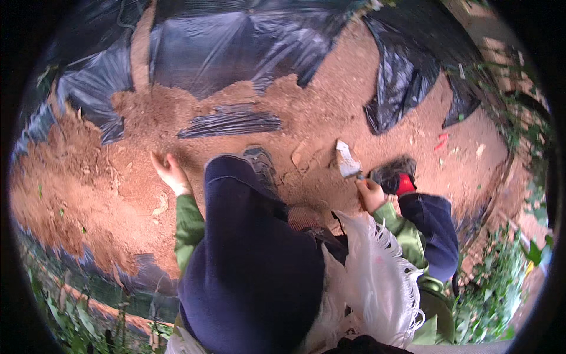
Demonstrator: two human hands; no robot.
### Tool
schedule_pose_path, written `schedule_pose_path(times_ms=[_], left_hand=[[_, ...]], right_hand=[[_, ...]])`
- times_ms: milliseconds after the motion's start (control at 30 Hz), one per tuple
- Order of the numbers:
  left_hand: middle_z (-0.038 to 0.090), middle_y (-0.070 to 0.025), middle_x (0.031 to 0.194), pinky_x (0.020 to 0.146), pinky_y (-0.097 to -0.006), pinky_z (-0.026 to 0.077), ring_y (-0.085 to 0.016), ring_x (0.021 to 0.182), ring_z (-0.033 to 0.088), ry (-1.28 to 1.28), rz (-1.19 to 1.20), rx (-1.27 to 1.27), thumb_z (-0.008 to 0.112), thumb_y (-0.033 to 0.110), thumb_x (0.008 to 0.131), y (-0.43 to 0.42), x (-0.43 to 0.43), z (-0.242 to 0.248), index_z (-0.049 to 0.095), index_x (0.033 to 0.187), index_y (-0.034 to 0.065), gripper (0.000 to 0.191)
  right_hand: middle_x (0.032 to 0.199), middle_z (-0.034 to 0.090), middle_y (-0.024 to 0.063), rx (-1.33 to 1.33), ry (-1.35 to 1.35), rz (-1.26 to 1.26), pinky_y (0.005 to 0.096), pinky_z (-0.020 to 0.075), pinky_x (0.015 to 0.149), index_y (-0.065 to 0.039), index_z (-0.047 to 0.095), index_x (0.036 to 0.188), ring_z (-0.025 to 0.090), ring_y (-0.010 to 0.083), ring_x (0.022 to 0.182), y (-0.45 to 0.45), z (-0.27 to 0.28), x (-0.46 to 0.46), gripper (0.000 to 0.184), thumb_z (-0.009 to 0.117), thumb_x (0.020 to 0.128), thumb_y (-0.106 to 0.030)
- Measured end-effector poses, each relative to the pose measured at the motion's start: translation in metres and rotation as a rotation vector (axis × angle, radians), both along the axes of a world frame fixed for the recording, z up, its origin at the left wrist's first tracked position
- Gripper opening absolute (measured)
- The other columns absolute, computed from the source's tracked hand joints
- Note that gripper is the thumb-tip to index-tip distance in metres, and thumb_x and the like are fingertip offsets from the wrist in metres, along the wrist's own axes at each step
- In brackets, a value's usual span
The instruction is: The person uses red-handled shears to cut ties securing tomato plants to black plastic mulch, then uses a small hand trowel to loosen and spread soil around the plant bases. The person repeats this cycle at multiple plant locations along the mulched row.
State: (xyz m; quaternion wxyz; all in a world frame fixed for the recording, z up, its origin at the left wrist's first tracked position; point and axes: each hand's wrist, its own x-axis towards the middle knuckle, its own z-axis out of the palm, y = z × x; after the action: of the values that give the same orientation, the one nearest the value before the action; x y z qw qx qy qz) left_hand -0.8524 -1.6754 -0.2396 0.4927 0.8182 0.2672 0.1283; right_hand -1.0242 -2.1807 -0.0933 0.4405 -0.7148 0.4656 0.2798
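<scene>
My left hand [171, 171] is held over the reddish soil [146, 177], its fingers apart and nothing in it. My right hand [370, 193] grips the handle of a small trowel [347, 160]; its pale metal blade has soil on it and points away from me, beside my right shoe [393, 174]. Between my hands are my bent knee in dark blue trousers and my left shoe [261, 161]. A strip of crumpled black plastic film [232, 121] lies ahead of that shoe, partly covered by soil.
Black plastic sheeting [239, 48] spreads along the far side, with loose soil over its near edge. More film [398, 88] hangs or lies at the right. Small red pieces [441, 141] lie on the ground. Green plants [491, 274] grow at the lower right; others stand at lower left.
</scene>
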Motion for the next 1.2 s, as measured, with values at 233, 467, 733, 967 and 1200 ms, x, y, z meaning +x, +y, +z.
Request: schedule_pose_path(times_ms=[233,467,733,967,1200], left_hand=[[0.057,-0.0182,0.112,0.086,-0.0381,0.044,-0.033,0.102,0.054,0.097,-0.788,-0.011,0.063,0.016,0.079,-0.155,-0.006,0.073,0.056,0.103,0.0017,0.028],[0.055,-0.0102,0.106,0.079,-0.0363,0.046,-0.026,0.098,0.054,0.219,-1.426,0.748,0.066,0.026,0.074,-0.248,0.046,0.054,0.055,0.101,0.0063,0.035],[0.054,-0.0082,0.101,0.077,-0.0364,0.045,-0.027,0.093,0.053,0.071,-1.370,0.738,0.064,0.018,0.073,-0.242,0.038,0.027,0.055,0.101,0.0095,0.031],[0.062,-0.0114,0.085,0.068,-0.0399,0.048,-0.031,0.079,0.058,0.042,-1.229,0.542,0.058,0.020,0.078,-0.240,0.052,0.020,0.061,0.084,0.0090,0.013],[0.062,-0.0156,0.085,0.069,-0.0414,0.046,-0.034,0.080,0.059,0.214,-0.976,0.345,0.056,0.024,0.084,-0.224,0.044,0.031,0.056,0.098,0.0078,0.021]], right_hand=[[0.059,0.052,0.0031,-0.074,-0.150,-0.174,0.0274,0.0396,0.046,0.001,0.060,0.086,0.046,0.0087,0.050,0.035,-0.093,0.047,0.036,0.062,0.082,-0.035],[0.055,0.052,0.0025,0.187,-0.201,-0.361,0.0278,0.0355,0.031,-0.003,0.059,0.088,0.045,0.0115,0.036,0.020,-0.107,0.074,0.029,0.066,0.080,-0.030],[0.068,0.063,0.0121,0.004,-0.549,0.222,0.0321,0.0486,0.058,0.001,0.064,0.094,0.060,0.0190,0.060,0.035,-0.076,0.098,0.042,0.069,0.075,-0.036],[0.072,0.063,0.0059,-0.235,-0.380,0.038,0.0304,0.0490,0.063,-0.002,0.061,0.101,0.059,0.0183,0.065,0.000,-0.091,0.063,0.041,0.069,0.076,-0.033],[0.087,0.064,0.0162,-0.216,-0.694,0.538,0.0375,0.0493,0.074,-0.007,0.066,0.093,0.062,0.0297,0.083,0.039,-0.085,0.090,0.024,0.060,0.083,-0.027]])
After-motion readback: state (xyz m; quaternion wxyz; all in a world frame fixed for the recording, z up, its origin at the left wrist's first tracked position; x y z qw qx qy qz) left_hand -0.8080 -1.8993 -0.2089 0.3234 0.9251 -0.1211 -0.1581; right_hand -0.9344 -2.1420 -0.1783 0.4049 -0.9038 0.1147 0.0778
